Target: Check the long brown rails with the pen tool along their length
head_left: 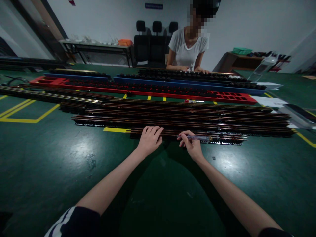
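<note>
Long dark strips with coppery rods [187, 121] lie side by side across the green table. My left hand [150, 140] rests on the left part of the nearest strip, its fingers spread a little and holding nothing. To its right, my right hand [191, 143] is closed around a screwdriver with a clear handle [203, 138]. The screwdriver's thin shaft points left over the nearest strip. Whether its tip touches the strip is too small to tell.
Beyond the strips are a long red tray [233, 96], a blue rail [209, 86] and another screwdriver [194, 101]. A person [189, 49] in white works across the table. A clear bottle [265, 65] and papers [269, 101] are at the right.
</note>
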Demonstrator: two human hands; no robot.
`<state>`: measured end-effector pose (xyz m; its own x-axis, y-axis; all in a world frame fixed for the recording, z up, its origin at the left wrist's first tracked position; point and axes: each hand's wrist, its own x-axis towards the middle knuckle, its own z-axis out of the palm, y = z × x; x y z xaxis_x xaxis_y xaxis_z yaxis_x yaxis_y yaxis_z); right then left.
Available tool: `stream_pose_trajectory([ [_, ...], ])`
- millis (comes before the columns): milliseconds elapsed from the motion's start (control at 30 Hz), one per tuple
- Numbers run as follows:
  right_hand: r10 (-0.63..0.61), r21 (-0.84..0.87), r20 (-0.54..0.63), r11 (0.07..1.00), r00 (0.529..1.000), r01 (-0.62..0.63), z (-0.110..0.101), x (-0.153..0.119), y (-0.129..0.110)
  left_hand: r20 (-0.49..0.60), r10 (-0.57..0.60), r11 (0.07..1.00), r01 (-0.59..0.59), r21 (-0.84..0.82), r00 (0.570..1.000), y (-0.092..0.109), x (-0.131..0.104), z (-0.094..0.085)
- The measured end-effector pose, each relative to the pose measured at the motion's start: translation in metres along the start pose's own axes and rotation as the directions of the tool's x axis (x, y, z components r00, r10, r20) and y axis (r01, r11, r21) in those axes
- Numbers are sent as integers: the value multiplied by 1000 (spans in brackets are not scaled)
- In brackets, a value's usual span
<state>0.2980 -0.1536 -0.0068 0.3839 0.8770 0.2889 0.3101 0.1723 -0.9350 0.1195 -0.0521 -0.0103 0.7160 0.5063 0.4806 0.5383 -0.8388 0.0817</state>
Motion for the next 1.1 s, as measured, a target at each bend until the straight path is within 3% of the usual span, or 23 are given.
stream_pose_trajectory([
  [1100, 17, 7, -41, 1000, 999, -17, 2, -1, -5, -9, -42, 998, 42, 42, 999, 4, 0, -1],
])
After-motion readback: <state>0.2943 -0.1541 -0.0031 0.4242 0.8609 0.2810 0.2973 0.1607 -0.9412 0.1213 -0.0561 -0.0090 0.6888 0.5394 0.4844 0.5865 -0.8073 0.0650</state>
